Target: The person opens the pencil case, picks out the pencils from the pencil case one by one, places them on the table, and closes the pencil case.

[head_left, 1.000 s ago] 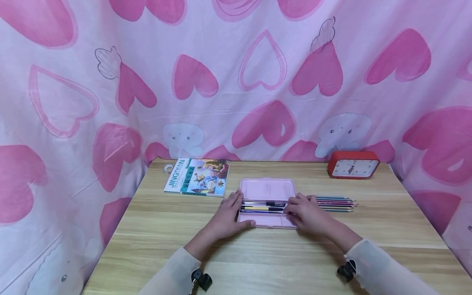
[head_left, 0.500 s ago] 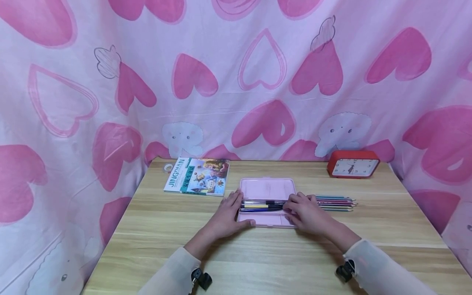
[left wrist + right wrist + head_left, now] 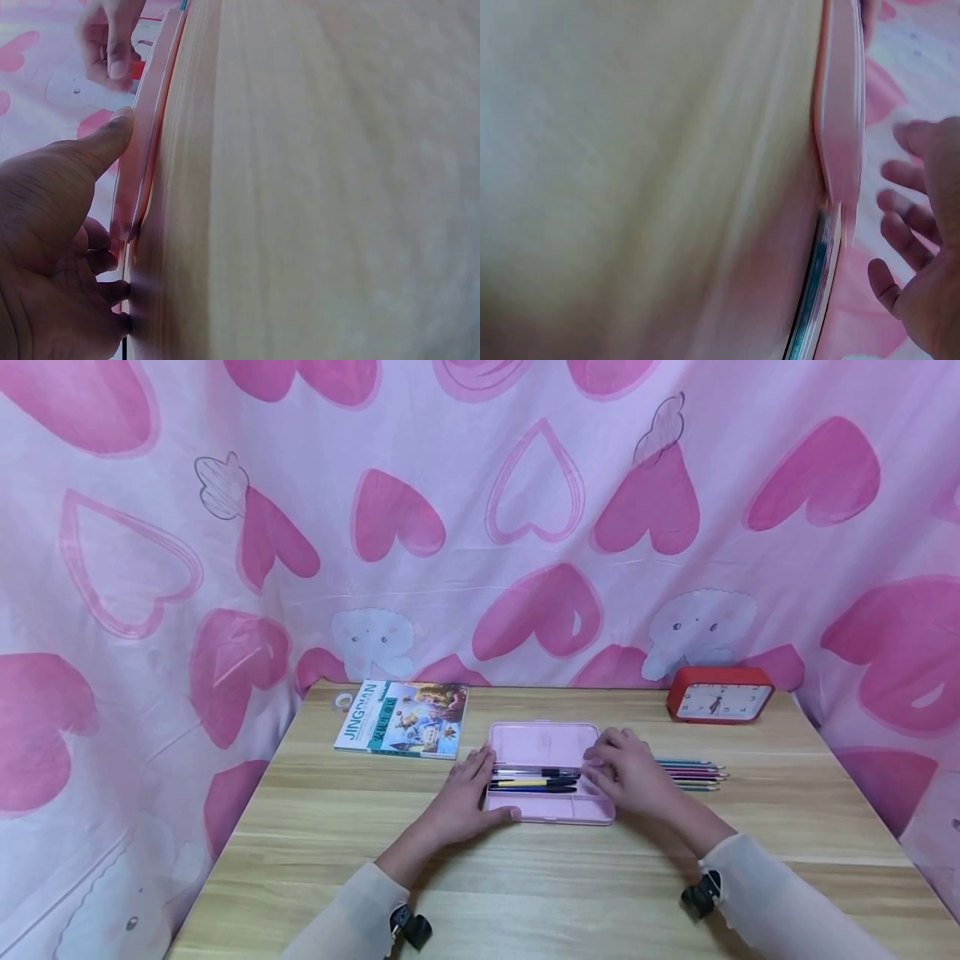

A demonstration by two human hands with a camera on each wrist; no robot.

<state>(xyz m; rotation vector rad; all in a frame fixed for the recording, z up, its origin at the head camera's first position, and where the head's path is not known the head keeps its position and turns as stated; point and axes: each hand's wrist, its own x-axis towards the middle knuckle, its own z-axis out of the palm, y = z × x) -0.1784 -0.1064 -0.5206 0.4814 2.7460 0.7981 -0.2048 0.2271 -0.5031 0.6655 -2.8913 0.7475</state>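
Note:
An opened pink pencil case (image 3: 540, 810) lies on the wooden table, its lid folded back. Several pens (image 3: 534, 783) lie side by side in its middle section, one yellow and black. My left hand (image 3: 461, 797) holds the case at its left end, thumb along the near edge; the left wrist view shows the fingertips bent against the end. Just above the right end of the case hovers my right hand (image 3: 630, 772); its fingers (image 3: 907, 214) are loosely bent with nothing between them in the right wrist view. Several coloured pencils (image 3: 690, 772) lie beyond it, partly hidden.
At the back left lies a picture book (image 3: 405, 718) beside a small roll of tape (image 3: 342, 701). A red clock (image 3: 720, 695) stands at the back right. Behind the table (image 3: 525, 893) hangs a pink curtain (image 3: 465, 593) with hearts.
My right hand has lifted off the pens and moved slightly up and to the right, uncovering the near right corner of the case. The pens have shifted slightly; my left hand stays put.

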